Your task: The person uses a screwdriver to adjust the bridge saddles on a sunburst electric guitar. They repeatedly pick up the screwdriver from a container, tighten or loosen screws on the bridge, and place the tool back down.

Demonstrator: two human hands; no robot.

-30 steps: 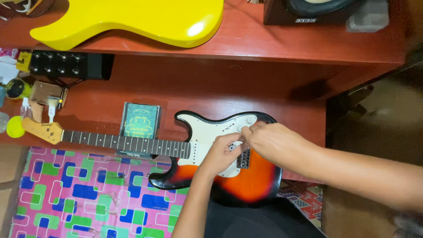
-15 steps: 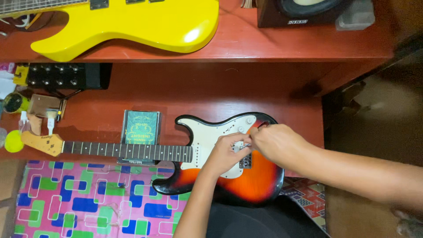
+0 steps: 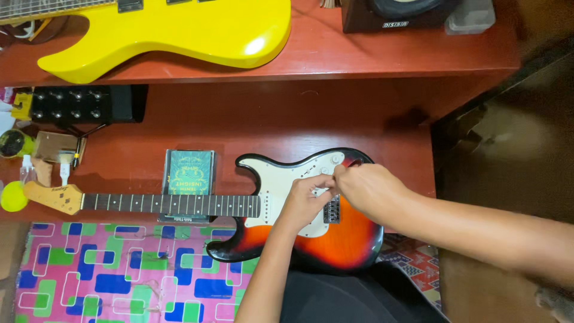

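Sunburst guitar (image 3: 344,239) lies flat on the red desk (image 3: 359,119), body under both hands, neck running off to the left. Left hand (image 3: 308,200) and right hand (image 3: 371,190) meet together over the white plate, fingertips pinching near the bridge. Probably heavy, rigid, glossy (slippery finish); lift by neck and body. Whatever they pinch is hidden.

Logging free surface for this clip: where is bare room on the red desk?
Bare red desk lies between the black pedal unit and the sunburst guitar, right of the green box. The left edge is crowded with small items, and both hands cover the bridge.
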